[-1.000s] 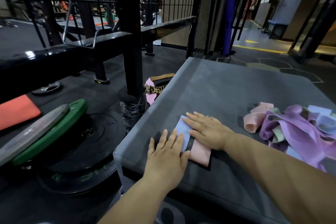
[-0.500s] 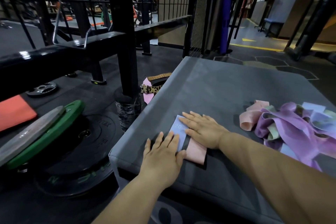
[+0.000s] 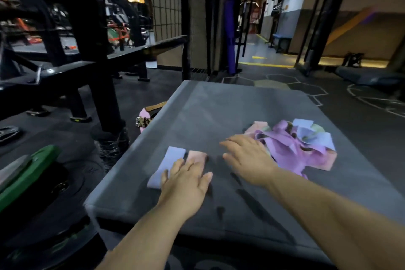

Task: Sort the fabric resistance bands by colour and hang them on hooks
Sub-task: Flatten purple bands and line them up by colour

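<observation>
Close under the camera, the left hand (image 3: 186,180) lies palm down with fingers straight and spread, gripping nothing. It's pinning two folded bands, the pale blue band (image 3: 168,164) under its little-finger side and the pink band (image 3: 197,155) just ahead of its fingertips. They sit side by side, and I'd say it presses them so the folds hold flat and the colours keep apart as starter piles. Off its thumb side and a little farther out, the right hand (image 3: 247,158) is loosely open and empty above the grey pad (image 3: 219,112). It's blurred, so I can't tell whether it touches. Just past its knuckles sits the tangled heap (image 3: 300,144) of purple, blue, pink and green bands, handily placed for the next pick. Well beyond the left hand's outer side stands the black rack (image 3: 87,50), and I can't make out any hooks.
</observation>
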Motion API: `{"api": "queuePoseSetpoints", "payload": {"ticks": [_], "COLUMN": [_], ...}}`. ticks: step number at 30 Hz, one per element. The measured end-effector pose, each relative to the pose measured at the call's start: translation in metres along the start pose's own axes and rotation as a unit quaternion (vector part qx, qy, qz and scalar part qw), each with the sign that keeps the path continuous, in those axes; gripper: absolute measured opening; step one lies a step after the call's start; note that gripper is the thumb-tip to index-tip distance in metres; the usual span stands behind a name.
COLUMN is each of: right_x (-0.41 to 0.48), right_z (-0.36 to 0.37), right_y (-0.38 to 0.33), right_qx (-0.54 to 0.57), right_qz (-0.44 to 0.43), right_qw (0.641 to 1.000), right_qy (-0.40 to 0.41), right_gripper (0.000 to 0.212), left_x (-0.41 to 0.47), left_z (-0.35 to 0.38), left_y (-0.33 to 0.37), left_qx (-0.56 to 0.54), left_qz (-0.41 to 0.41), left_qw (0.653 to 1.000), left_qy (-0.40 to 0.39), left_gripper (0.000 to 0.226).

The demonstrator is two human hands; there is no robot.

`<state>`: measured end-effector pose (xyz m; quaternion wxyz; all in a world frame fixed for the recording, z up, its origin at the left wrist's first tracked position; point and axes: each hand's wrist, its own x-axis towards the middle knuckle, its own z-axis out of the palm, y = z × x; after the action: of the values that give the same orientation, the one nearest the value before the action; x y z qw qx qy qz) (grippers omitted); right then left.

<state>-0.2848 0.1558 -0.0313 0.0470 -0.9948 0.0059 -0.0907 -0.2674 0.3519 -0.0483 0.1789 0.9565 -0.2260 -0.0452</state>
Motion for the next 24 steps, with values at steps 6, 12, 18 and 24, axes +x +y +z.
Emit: {"api": "queuePoseSetpoints", "payload": {"ticks": [6,12,18,24], "right_x": [-0.069,-0.102,-0.106,-0.097], "right_z": [-0.01,-0.016,-0.007,-0.005], "right_y": [0.071,0.109,0.131,0.133], "right_qx": [0.037,0.183,0.207,0.258], "right_qz": [0.14,0.323,0.325,0.298], "right_qw": [0.97,0.916,0.92,0.916], "right_qy": [0.196,0.152,0.075,0.07], "right_gripper": [0.023,0.015,0.024,0.017], "left_x": [0.001,0.006,0.019,0.03], "left_z": [0.021,0.039,0.058,0.062], "left_y": [0.062,0.116,0.149,0.164], "left_qx": [-0.018,-0.082,-0.244,-0.307], "left_qz": [0.059,0.047,0.019,-0.017], "left_qw": [0.997,0.992,0.965,0.947], "left_qy": [-0.035,-0.082,-0.094,-0.094], "left_gripper": [0.045,0.035,0.026,0.026]}}
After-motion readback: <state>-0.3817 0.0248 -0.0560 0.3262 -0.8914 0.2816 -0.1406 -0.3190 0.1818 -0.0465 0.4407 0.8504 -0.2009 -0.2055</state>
